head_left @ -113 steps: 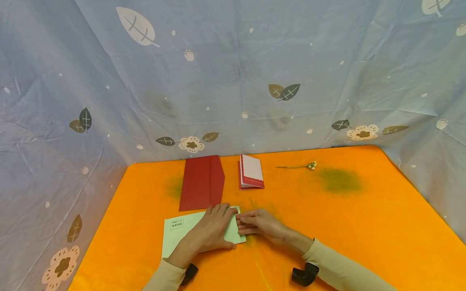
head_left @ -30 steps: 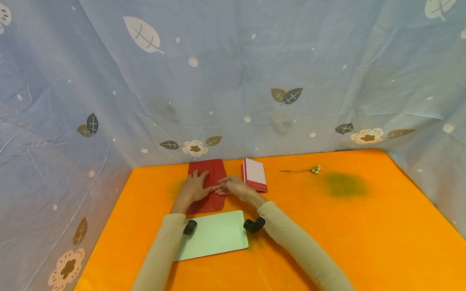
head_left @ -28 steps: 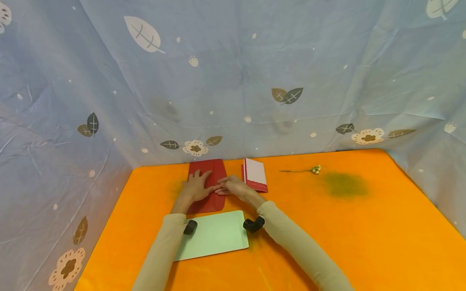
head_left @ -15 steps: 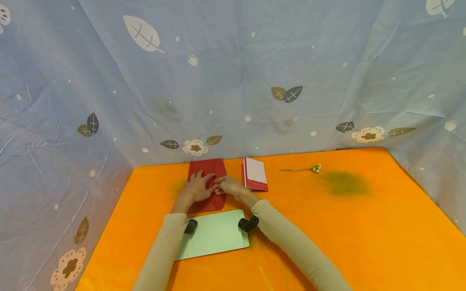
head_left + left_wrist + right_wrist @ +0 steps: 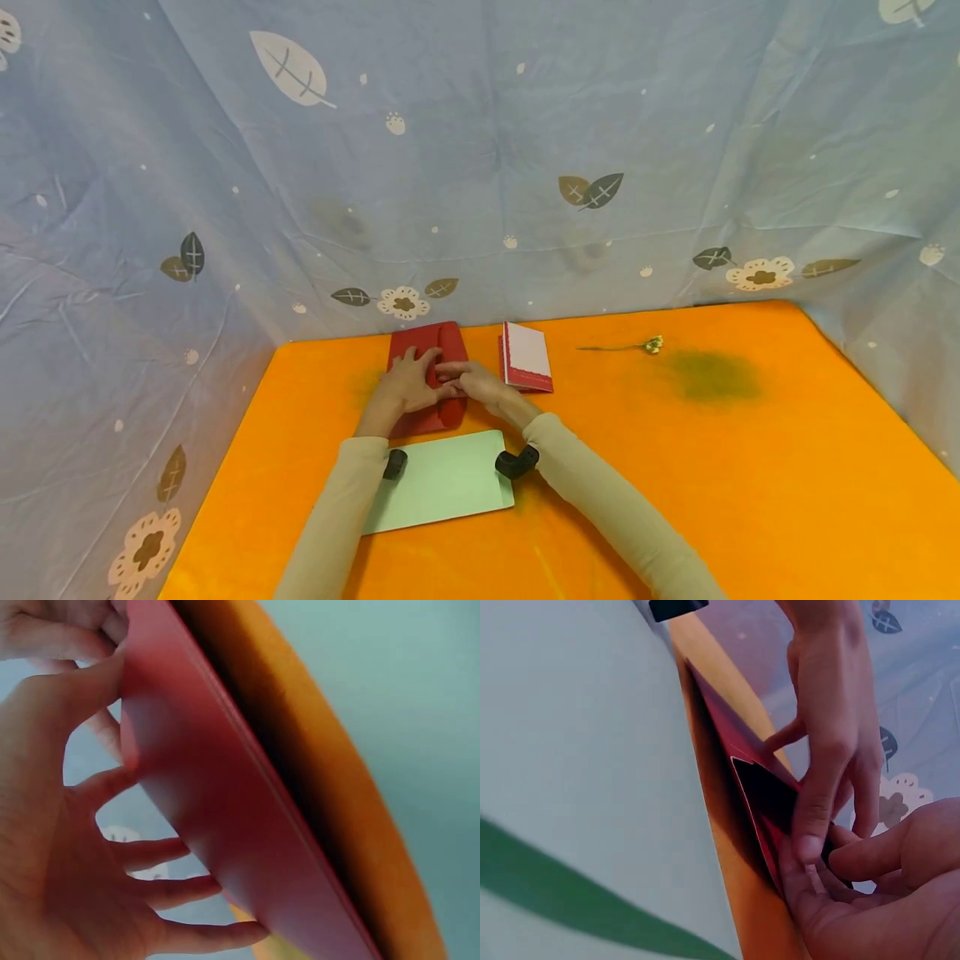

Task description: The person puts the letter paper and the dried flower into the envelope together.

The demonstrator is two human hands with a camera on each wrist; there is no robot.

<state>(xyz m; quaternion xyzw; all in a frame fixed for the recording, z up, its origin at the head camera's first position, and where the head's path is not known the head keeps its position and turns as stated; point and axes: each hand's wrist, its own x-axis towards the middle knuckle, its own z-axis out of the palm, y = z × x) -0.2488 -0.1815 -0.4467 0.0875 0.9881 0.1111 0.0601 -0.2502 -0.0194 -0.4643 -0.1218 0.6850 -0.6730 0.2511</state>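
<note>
Red envelope (image 5: 217, 780) gapes, right hand (image 5: 483, 387) seemingly pinching its edge, left hand (image 5: 405, 387) splayed atop.

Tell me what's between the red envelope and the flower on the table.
In the head view, a folded white and red card sits between the red envelope and the flower, with orange tabletop on both sides.

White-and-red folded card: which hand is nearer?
Right: the right hand is just left of the card, at the red envelope; the left hand is farther left, on the envelope.
</note>
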